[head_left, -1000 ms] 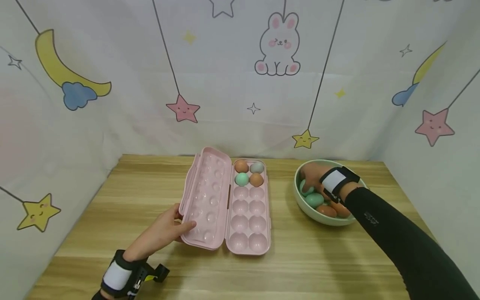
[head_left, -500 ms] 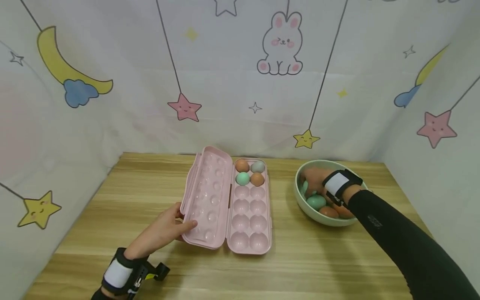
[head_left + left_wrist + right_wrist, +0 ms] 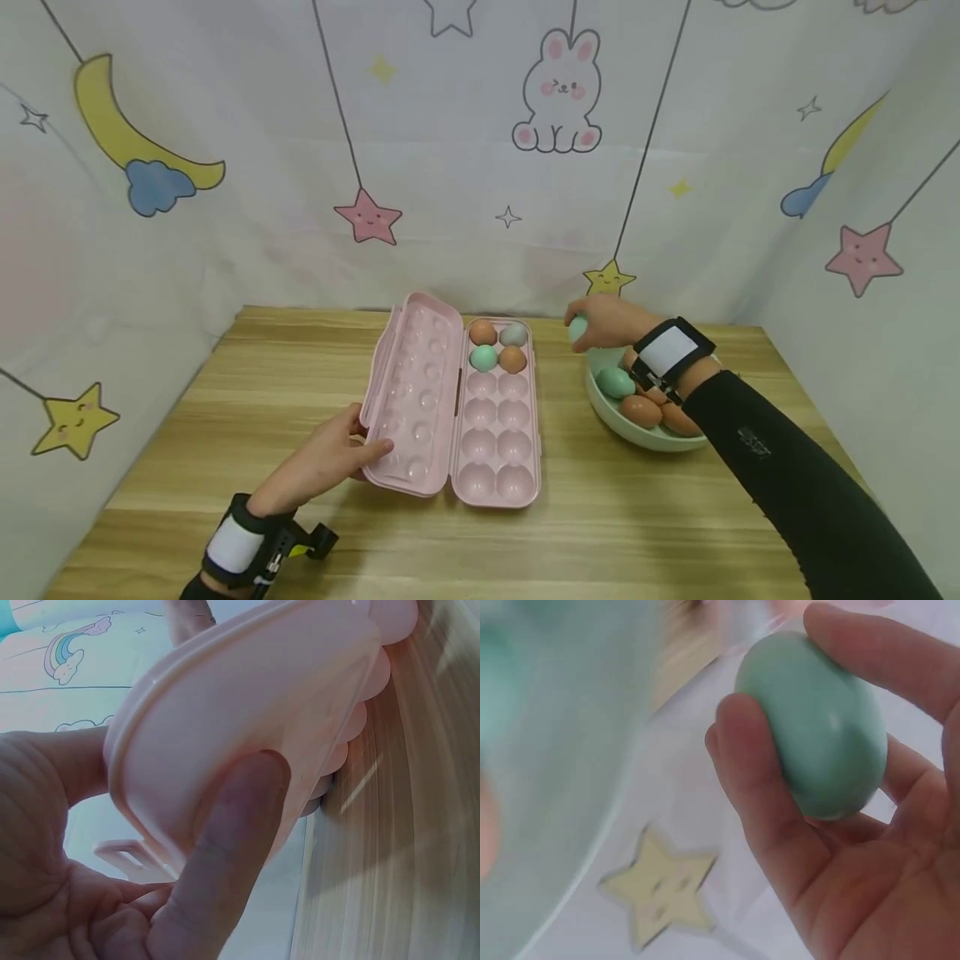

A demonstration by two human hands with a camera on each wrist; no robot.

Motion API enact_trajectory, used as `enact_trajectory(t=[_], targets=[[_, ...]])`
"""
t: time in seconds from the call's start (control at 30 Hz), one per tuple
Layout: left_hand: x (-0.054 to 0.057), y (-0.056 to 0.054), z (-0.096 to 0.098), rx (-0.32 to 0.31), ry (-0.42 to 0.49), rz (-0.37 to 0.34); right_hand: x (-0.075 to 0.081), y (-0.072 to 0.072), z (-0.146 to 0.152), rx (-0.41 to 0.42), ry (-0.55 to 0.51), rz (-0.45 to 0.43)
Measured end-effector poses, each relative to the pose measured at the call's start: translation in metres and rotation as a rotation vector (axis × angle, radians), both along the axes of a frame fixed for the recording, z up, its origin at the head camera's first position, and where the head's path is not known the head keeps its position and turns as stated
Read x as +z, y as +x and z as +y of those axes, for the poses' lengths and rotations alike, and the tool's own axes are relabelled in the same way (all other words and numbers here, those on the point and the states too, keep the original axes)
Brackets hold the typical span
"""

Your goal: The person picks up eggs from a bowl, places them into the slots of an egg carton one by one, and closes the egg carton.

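Observation:
My right hand (image 3: 613, 321) pinches a green egg (image 3: 817, 724) between thumb and fingers, above the left rim of a pale green bowl (image 3: 611, 421). Several brown eggs (image 3: 642, 411) and another green egg (image 3: 616, 382) lie in that bowl, partly hidden by the wrist. A pink egg carton (image 3: 496, 437) stands open at the middle of the table. Its far two rows hold brown, grey and green eggs, and the nearer cups are bare. At the near left corner of the raised lid (image 3: 408, 400), my left hand (image 3: 337, 450) grips the edge, thumb on one face and fingers on the other.
The wooden table (image 3: 600, 533) meets a white patterned cloth (image 3: 450, 167) at the back, and the cloth also rises at both sides. A strip of table lies between carton and bowl. Each wrist wears a strapped camera.
My right hand has come up out of the bowl and moved left with the green egg. The left hand keeps its grip on the lid.

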State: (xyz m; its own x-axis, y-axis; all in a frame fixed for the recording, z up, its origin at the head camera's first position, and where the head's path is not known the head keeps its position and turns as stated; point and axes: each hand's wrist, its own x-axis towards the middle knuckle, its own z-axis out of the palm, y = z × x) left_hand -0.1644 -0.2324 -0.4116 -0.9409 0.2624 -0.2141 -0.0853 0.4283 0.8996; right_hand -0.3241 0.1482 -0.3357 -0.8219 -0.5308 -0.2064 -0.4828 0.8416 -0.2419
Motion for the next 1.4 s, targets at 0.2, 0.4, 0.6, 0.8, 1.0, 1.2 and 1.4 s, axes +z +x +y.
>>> enact_trajectory(t=[0.2, 0.4, 0.6, 0.8, 1.0, 1.2, 1.4], targets=[[-0.001, 0.0, 0.0, -0.005, 0.006, 0.001, -0.009, 0.007, -0.039, 0.087, 0.002, -0.005], [-0.001, 0.0, -0.001, -0.004, 0.004, 0.002, -0.028, 0.01, -0.067, 0.186, -0.031, -0.022], [-0.002, 0.0, -0.001, 0.0, 0.008, -0.001, -0.05, 0.017, -0.085, 0.218, 0.007, 0.041], [-0.001, 0.0, 0.0, -0.007, 0.005, -0.002, -0.06, 0.025, -0.096, 0.181, 0.118, 0.075], [0.0, 0.0, -0.001, -0.009, 0.005, 0.006, -0.07, 0.027, -0.1, 0.217, 0.157, 0.157], [0.001, 0.0, 0.0, -0.003, -0.002, 0.002, -0.071, 0.033, -0.105, 0.188, 0.2, 0.198], [0.001, 0.0, 0.001, 0.003, -0.004, -0.005, -0.075, 0.033, -0.103, 0.21, 0.202, 0.225]])
